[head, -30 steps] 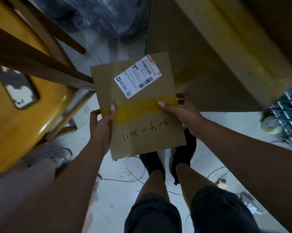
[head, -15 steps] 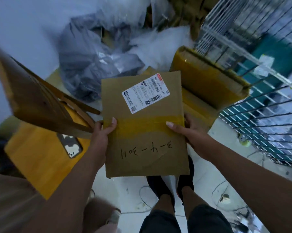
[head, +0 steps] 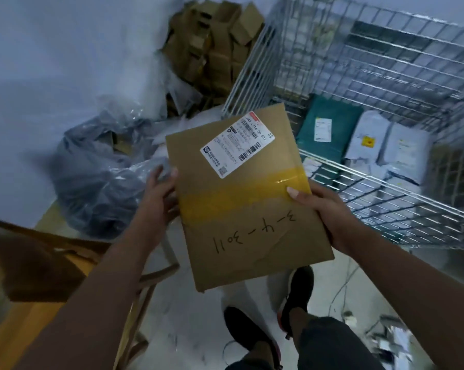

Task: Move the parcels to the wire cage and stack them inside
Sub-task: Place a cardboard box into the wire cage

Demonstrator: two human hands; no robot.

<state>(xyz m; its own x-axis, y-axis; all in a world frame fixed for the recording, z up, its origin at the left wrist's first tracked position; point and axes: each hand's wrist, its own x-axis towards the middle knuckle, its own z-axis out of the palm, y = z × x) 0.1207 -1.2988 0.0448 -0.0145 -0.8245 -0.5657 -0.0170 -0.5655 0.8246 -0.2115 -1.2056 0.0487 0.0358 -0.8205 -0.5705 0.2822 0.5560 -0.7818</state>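
Note:
A flat brown cardboard parcel (head: 247, 209) with a white shipping label, a yellow tape band and handwritten numbers is held at chest height, just left of the wire cage (head: 386, 184). My right hand (head: 329, 217) grips its right edge, thumb on top. My left hand (head: 158, 194) lies against its left edge with fingers stretched out. Inside the cage lie a green parcel (head: 329, 129) and two white parcels (head: 370, 140) side by side.
A grey plastic bag (head: 100, 180) slumps on the floor to the left, with a pile of cardboard scraps (head: 215, 41) behind it by the wall. A yellow wooden chair (head: 38, 276) stands at lower left. My feet (head: 297, 292) are on a pale floor with loose cables.
The view has swung right and up, bringing the cage's inside into sight. The parcel has moved toward the cage. My left hand's grip has loosened to straight fingers at the edge.

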